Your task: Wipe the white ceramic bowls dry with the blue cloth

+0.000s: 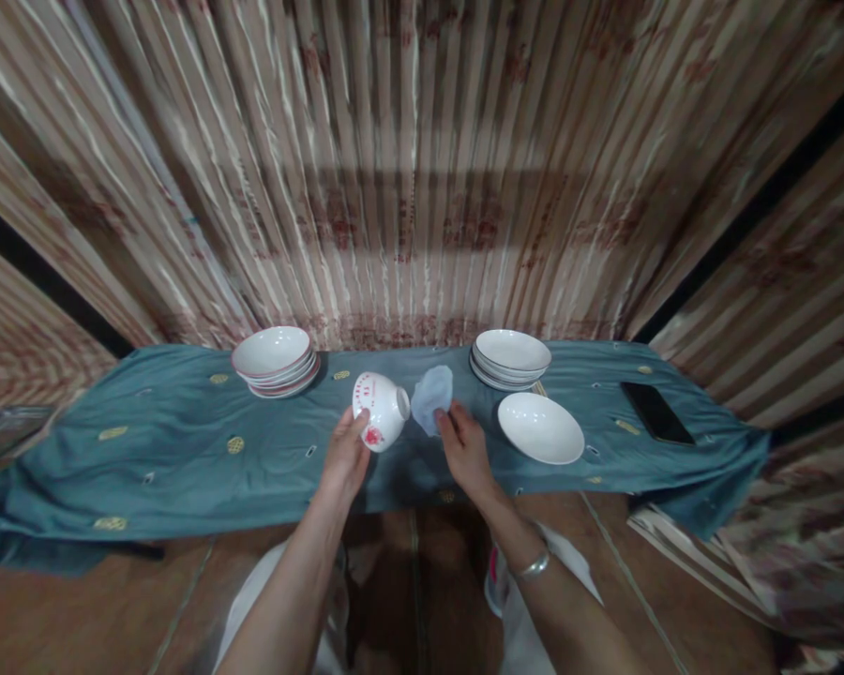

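Left hand [345, 457] grips one round white red-printed bowl [381, 414]; right hand [467, 452] pinches one pale-blue cloth [432, 396]; two white dish stacks [272, 353] stand beyond.

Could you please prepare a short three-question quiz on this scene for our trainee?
1. True or false: the black phone lies on the blue-green tablecloth.
2. Fill in: the bowl with red markings is held in the ____.
3. What does the right hand hold? A) the black phone; B) the bowl with red markings; C) a pale blue cloth

Key: 1. true; 2. left hand; 3. C
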The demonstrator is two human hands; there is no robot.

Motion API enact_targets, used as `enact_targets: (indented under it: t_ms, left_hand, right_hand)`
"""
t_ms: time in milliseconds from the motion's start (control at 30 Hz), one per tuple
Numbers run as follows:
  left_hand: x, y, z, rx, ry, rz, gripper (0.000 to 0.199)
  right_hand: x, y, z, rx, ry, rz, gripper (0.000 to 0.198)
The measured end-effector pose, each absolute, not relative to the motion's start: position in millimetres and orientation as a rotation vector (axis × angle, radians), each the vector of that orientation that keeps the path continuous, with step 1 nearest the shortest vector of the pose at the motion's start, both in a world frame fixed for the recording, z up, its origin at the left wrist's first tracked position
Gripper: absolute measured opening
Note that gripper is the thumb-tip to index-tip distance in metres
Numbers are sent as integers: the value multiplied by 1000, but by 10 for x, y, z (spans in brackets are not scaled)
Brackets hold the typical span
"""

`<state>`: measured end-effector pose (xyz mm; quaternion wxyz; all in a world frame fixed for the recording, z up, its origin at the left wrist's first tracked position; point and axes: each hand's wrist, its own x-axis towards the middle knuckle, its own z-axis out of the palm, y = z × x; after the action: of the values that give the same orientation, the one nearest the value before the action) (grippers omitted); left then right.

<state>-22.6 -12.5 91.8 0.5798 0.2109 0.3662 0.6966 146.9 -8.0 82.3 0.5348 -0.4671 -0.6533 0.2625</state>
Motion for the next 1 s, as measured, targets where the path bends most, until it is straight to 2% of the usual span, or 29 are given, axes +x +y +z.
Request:
enact_targets:
  t_ms: [133, 300, 867, 1000]
  left_hand:
    - [-150, -178, 975, 539, 852, 1570, 42]
    - [-92, -242, 1002, 589, 828, 1471, 42]
    - [22, -273, 931, 709, 955, 1516, 42]
    - [15, -244, 836, 776, 1003, 1537, 43]
  right_hand:
    - [1398, -95, 726, -1030, -1832, 341, 42]
    - [1301, -108, 675, -971, -2082, 222, 47]
    - [1231, 159, 505, -1190, -1456, 962, 43]
    - [1170, 136, 474, -1176, -1382, 996, 49]
